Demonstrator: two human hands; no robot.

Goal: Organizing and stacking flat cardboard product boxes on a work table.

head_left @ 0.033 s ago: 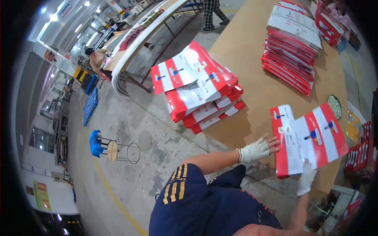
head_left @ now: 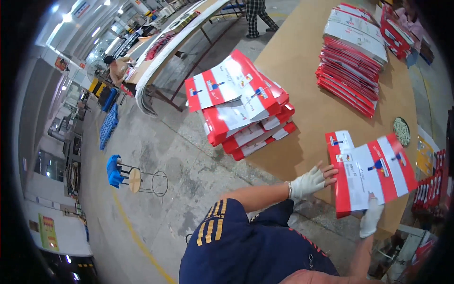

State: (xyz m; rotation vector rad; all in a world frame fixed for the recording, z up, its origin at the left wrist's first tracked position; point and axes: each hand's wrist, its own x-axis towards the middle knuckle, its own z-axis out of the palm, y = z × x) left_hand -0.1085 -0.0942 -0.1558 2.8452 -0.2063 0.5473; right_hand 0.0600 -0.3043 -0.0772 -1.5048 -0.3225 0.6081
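Where the concrete floor (head_left: 156, 142) fills the left of the frame, a small round stool with a blue cloth (head_left: 124, 174) is seen at centre left, and a long white table (head_left: 175, 45) is bent across the upper left, with a person (head_left: 117, 66) seated beyond it. Toward the upper middle, a fanned stack of red and white flat packs (head_left: 241, 104) is set at the near edge of the brown surface (head_left: 302, 61), partly overhanging it. In the lower middle, the gloved left hand (head_left: 309, 181) is laid flat and open against the left edge of a red and white flat pack (head_left: 369, 173), fingers spread, nothing being gripped. This pack is lying on the surface at centre right, on top of another like it. Its lower edge is pinched by the gloved right hand (head_left: 371, 217), which comes up from the lower right. A taller pile of the same packs (head_left: 352, 59) is stacked at the upper right, and a round patterned disc (head_left: 402, 131) is lying at the right, just above the held pack.
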